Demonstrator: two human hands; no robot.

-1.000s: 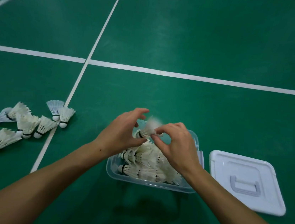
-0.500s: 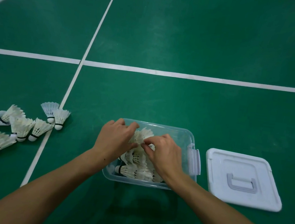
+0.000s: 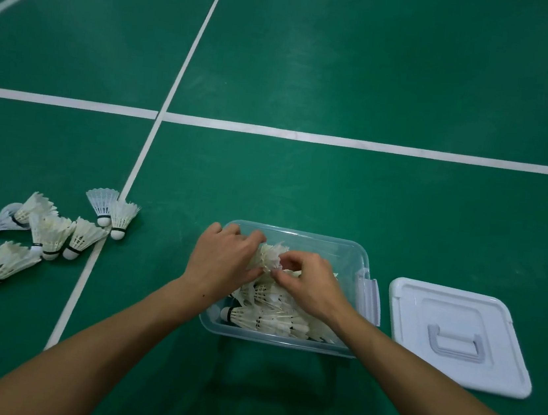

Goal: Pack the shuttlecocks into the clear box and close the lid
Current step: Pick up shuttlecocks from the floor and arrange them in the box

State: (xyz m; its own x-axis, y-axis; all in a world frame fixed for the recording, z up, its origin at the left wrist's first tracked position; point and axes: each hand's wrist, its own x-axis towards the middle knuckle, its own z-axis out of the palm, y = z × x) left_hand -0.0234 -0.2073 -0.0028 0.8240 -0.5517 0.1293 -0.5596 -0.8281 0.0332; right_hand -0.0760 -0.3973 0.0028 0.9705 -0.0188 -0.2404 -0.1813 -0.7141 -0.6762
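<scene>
one shuttlecock [image 3: 268, 256] between both hands' fingers [image 3: 288, 265]

Dim, even light; wide-angle edge bending

Body in view: two forearms and two hands only, entering from the bottom edge of the frame. Both forearms bare from the frame edge to the wrist; no sleeve shows on either. Left hand [image 3: 224, 263]: bare, with no glove, ring, watch or band visible. Right hand [image 3: 311, 287]: bare likewise, wrist unadorned. Nails too small to describe. No markings visible on either arm.
</scene>
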